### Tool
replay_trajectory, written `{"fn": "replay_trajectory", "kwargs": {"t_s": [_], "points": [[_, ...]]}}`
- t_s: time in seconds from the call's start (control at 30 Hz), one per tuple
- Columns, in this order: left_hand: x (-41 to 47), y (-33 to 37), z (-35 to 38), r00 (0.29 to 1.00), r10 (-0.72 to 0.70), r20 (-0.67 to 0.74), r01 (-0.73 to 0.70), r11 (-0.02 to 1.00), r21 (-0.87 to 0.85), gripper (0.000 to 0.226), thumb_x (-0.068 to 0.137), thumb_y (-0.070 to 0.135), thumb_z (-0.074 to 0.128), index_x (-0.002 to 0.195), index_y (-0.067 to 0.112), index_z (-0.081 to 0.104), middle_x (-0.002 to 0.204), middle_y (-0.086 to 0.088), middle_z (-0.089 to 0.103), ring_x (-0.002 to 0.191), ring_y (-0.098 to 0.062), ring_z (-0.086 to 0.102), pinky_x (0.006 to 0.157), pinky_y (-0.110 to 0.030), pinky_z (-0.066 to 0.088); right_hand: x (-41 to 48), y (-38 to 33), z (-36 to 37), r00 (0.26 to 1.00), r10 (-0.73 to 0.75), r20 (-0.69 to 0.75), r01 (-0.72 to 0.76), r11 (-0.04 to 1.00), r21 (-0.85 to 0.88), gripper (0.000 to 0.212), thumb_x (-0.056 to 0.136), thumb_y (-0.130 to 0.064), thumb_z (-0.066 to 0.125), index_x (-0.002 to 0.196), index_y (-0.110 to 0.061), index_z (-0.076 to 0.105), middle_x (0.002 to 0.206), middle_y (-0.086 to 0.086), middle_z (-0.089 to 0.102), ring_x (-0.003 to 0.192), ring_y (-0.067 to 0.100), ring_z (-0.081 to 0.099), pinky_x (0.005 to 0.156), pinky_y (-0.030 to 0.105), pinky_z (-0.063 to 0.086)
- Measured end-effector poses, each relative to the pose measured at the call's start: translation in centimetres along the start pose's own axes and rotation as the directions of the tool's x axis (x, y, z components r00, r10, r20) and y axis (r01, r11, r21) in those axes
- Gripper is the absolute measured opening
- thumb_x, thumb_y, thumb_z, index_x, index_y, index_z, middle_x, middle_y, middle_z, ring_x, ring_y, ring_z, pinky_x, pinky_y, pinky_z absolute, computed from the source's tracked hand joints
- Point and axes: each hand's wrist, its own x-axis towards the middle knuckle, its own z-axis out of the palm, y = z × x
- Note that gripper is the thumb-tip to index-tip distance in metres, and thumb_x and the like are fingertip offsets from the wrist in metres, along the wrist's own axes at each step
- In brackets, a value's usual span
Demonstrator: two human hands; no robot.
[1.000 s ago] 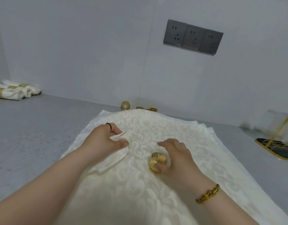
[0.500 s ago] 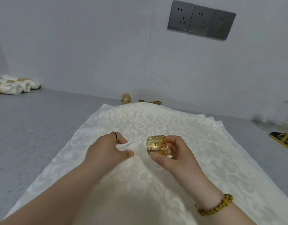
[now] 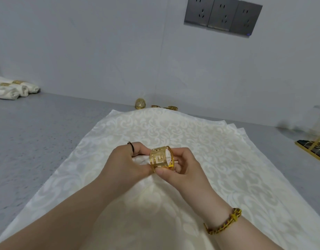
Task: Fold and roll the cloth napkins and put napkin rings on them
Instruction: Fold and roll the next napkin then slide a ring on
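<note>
A gold cut-out napkin ring (image 3: 161,159) is held upright between the thumb and fingers of my right hand (image 3: 181,166). My left hand (image 3: 126,161) grips the end of a rolled cream napkin (image 3: 140,161), whose tip meets the ring's left opening. Most of the roll is hidden under my left hand and arm. Both hands hover over a stack of flat cream damask napkins (image 3: 173,130) spread on the grey table (image 3: 38,134).
Three finished rolled napkins with gold rings (image 3: 10,88) lie at the far left by the wall. Spare gold rings (image 3: 156,106) sit behind the stack at the wall. A gold wire stand (image 3: 316,145) is at the right edge.
My right hand picked the ring up off the cloth and brought it left to the napkin end. My left hand lifted the roll toward it.
</note>
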Motion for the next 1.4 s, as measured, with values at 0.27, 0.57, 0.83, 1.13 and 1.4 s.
{"fn": "replay_trajectory", "kwargs": {"t_s": [0.27,0.57,0.83,1.13,1.4], "points": [[0.6,-1.0,-0.8,0.967,-0.042,0.251,0.005,0.990,0.144,0.030,0.064,0.013,0.082,0.074,0.033,0.062,0.092,0.014,0.055,0.079,0.005,0.058,0.065,0.000,0.040,0.2,0.4,-0.8,0.971,0.211,0.113,-0.221,0.972,0.086,0.028,0.075,0.000,0.069,0.095,-0.009,0.051,0.086,0.005,0.060,0.070,0.014,0.061,0.074,0.028,0.055],[0.2,-1.2,-0.6,0.943,0.069,0.327,-0.144,0.967,0.210,0.072,0.070,0.015,0.076,0.104,0.056,0.027,0.116,0.029,0.033,0.090,0.001,0.053,0.072,0.004,0.035,0.2,1.0,-0.7,0.943,0.286,0.171,-0.303,0.949,0.086,0.026,0.074,0.003,0.069,0.088,-0.009,0.051,0.072,0.004,0.063,0.059,0.012,0.062,0.063,0.023,0.055],[0.1,-1.4,1.4,0.956,0.093,0.279,-0.227,0.839,0.495,0.065,0.064,0.051,0.073,0.122,0.036,0.047,0.099,0.017,0.054,0.092,-0.002,0.051,0.070,-0.010,0.037,0.1,0.4,-0.7,0.940,0.297,0.169,-0.311,0.948,0.061,0.016,0.080,-0.026,0.064,0.079,-0.013,0.055,0.061,-0.005,0.062,0.056,0.008,0.058,0.058,0.021,0.050],[-0.2,-1.1,1.4,0.937,0.218,0.273,-0.347,0.666,0.661,0.047,0.078,0.050,0.059,0.120,0.035,0.046,0.071,0.020,0.030,0.069,-0.001,0.037,0.058,-0.006,0.025,1.0,0.0,-1.3,0.899,0.422,0.117,-0.426,0.905,0.010,0.024,0.092,-0.017,0.049,0.070,-0.007,0.053,0.049,-0.004,0.057,0.052,0.013,0.055,0.046,0.022,0.045],[-0.3,-0.9,1.7,0.894,0.360,0.266,-0.430,0.530,0.731,0.035,0.076,0.051,0.061,0.103,0.028,0.058,0.072,0.016,0.046,0.082,-0.007,0.055,0.053,-0.005,0.020,1.1,0.2,-1.3,0.888,0.439,0.138,-0.443,0.897,-0.007,0.028,0.091,-0.025,0.053,0.093,0.002,0.062,0.083,0.009,0.059,0.056,0.009,0.057,0.049,0.019,0.050]]}}
